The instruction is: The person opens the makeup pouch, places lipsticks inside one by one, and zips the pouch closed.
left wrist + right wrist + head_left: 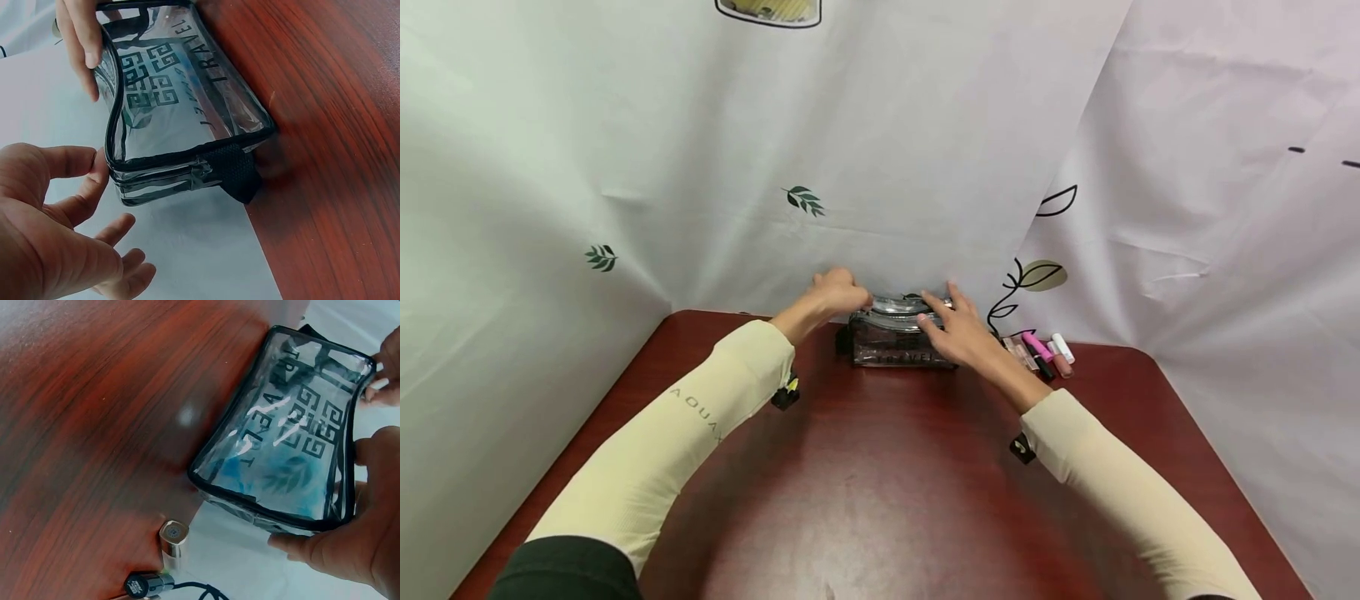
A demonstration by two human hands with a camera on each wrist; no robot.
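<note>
A clear pouch [898, 346] with black trim and "TRAVEL" lettering stands at the back of the table. At its left top corner my left hand [838, 293] pinches the edge between thumb and a finger; whether a zip pull is between them cannot be told. My right hand [958, 329] rests on the pouch's right end, its fingers spread and fairly straight over the top edge. In the right wrist view, the right thumb [290, 545] lies along the end of the pouch [281, 437]. A black fabric tab [234, 175] sticks out from the left end.
Several small cosmetic tubes lie to the right of the pouch, among them a pink tube [1037, 346] and a white tube [1062, 347]. A black-capped tube [140, 584] shows in the right wrist view. White printed sheeting [910, 167] hangs directly behind the red-brown table [880, 483].
</note>
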